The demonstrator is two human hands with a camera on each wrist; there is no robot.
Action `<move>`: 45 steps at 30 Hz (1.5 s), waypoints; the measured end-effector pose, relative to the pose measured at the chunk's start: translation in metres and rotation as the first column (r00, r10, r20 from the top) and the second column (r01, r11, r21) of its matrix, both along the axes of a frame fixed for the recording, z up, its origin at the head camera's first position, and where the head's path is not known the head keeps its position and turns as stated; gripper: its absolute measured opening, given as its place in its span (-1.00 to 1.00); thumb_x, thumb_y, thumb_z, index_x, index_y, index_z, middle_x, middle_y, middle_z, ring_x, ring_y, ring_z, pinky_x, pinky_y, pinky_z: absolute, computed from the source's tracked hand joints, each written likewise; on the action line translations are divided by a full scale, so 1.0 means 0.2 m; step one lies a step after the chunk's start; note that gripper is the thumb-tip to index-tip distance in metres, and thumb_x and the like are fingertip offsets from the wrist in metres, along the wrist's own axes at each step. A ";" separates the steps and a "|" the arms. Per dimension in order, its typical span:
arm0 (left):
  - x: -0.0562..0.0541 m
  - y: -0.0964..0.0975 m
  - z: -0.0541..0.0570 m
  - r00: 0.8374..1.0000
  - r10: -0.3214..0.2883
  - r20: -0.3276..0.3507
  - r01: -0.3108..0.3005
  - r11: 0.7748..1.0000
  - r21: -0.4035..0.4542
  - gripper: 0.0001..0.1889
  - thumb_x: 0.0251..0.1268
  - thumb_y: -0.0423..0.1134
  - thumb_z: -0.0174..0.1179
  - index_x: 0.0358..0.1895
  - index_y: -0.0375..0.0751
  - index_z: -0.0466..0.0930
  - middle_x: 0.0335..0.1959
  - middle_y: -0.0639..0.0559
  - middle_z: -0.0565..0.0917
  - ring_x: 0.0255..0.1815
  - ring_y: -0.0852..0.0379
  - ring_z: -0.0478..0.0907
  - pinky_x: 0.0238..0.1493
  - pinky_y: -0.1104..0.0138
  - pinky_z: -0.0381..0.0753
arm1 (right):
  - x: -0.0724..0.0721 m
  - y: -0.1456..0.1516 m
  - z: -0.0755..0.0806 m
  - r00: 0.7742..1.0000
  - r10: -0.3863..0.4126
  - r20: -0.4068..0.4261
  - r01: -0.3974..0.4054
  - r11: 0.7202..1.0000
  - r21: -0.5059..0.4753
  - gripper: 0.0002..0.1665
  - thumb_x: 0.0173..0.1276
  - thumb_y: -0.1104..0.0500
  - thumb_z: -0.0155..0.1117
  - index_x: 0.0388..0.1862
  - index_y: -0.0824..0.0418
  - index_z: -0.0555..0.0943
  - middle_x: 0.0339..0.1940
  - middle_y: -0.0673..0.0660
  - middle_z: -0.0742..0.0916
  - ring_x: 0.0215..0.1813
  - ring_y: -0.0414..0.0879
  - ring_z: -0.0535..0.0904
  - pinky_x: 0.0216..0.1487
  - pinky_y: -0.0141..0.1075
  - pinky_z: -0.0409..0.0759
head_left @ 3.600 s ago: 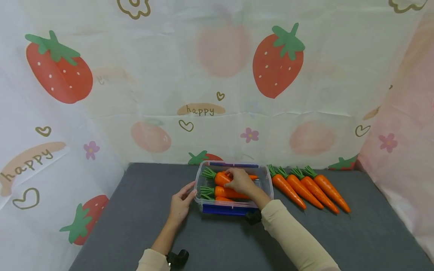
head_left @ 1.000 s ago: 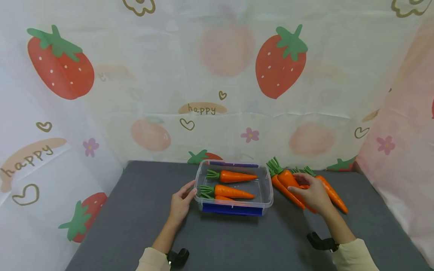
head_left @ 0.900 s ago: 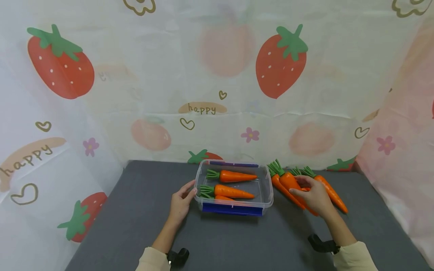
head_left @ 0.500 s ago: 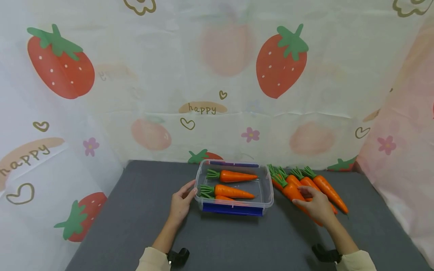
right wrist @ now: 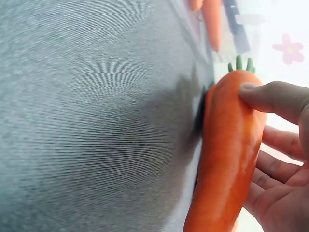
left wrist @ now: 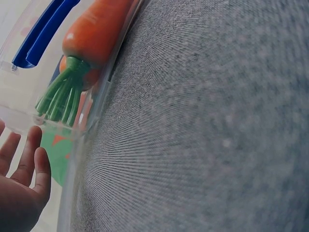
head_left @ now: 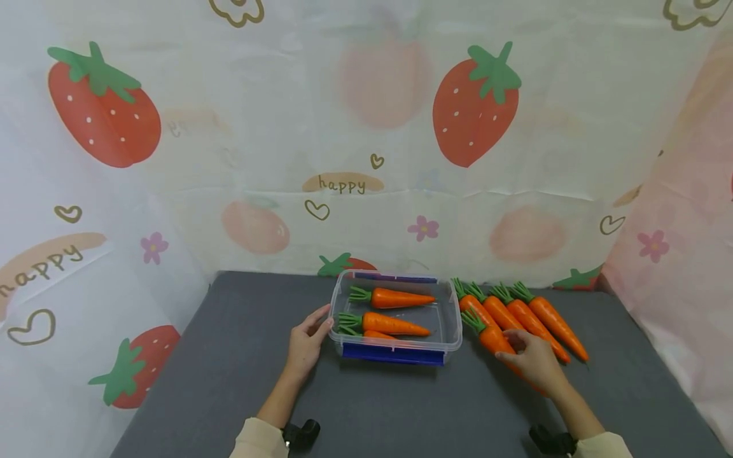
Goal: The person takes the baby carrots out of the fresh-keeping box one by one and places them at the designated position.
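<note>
A clear plastic box point(head_left: 395, 346) with blue clips stands at the middle back. Three orange carrots with green tops lie in it: a rear carrot point(head_left: 403, 298), a front carrot point(head_left: 395, 324) and one partly hidden by the front wall. My left hand point(head_left: 305, 346) rests at the box's left end, fingers extended; in the left wrist view the fingertips come right up to the clear wall. To the right of the box, my right hand point(head_left: 535, 360) pinches another carrot point(head_left: 494, 339) between thumb and fingers, as the right wrist view point(right wrist: 227, 145) also shows.
Several carrots point(head_left: 552, 318) lie slanted side by side in a row right of the box, tops toward the back. The held carrot overlaps the leftmost one. A dark grey cloth point(head_left: 378, 407) covers the table; a strawberry-print sheet point(head_left: 366, 146) hangs behind.
My right hand has taken a carrot out of the box, carried it right over the row, then drawn it nearer and down to the row's left side. My left hand has stayed put.
</note>
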State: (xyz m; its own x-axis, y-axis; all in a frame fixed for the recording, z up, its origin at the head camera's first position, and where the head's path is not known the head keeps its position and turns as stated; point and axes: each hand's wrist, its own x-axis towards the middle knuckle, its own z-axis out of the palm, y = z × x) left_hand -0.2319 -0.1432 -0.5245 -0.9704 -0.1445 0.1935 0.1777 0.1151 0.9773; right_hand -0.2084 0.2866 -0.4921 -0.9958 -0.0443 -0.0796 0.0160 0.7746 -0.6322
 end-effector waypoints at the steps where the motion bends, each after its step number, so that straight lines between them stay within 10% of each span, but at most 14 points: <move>1: -0.01 0.00 -0.02 1.000 0.006 0.001 -0.006 1.000 -0.002 -0.61 0.34 -0.35 0.21 0.21 -0.36 0.55 0.24 -0.30 0.56 -0.22 0.54 0.56 -0.19 0.61 0.49 | 0.00 0.00 -0.01 1.000 -0.003 0.008 0.003 1.000 0.005 -0.25 0.23 -0.03 0.42 0.22 0.45 0.47 0.16 0.47 0.61 0.14 0.31 0.57 0.04 0.05 0.58; 15: -0.02 0.00 -0.03 1.000 0.017 0.006 -0.017 1.000 0.007 -0.61 0.33 -0.32 0.23 0.20 -0.30 0.57 0.23 -0.24 0.58 -0.21 0.52 0.58 -0.19 0.60 0.49 | 0.01 0.02 -0.07 0.999 -0.005 0.043 0.004 1.000 0.019 -0.26 0.20 0.00 0.44 0.21 0.45 0.48 0.11 0.43 0.65 0.07 0.24 0.60 -0.04 0.00 0.60; 27: 0.07 0.02 0.12 1.000 -0.004 0.021 0.005 1.000 -0.015 -0.62 0.33 -0.40 0.19 0.19 -0.44 0.53 0.22 -0.33 0.56 -0.24 0.53 0.56 -0.18 0.60 0.49 | 0.01 0.03 -0.03 0.999 -0.005 0.040 0.004 1.000 0.015 -0.34 0.27 0.01 0.39 0.21 0.40 0.50 0.09 0.40 0.67 0.08 0.23 0.61 -0.07 -0.03 0.62; 45: 0.06 0.02 0.12 1.000 -0.008 0.017 0.008 1.000 -0.009 -0.62 0.33 -0.38 0.20 0.19 -0.43 0.54 0.21 -0.33 0.57 -0.24 0.53 0.57 -0.18 0.61 0.49 | -0.03 -0.10 0.22 0.987 0.060 -0.147 -0.066 0.997 -0.039 -0.37 0.36 -0.02 0.30 0.25 0.36 0.49 0.09 0.36 0.66 0.09 0.21 0.58 -0.02 0.00 0.60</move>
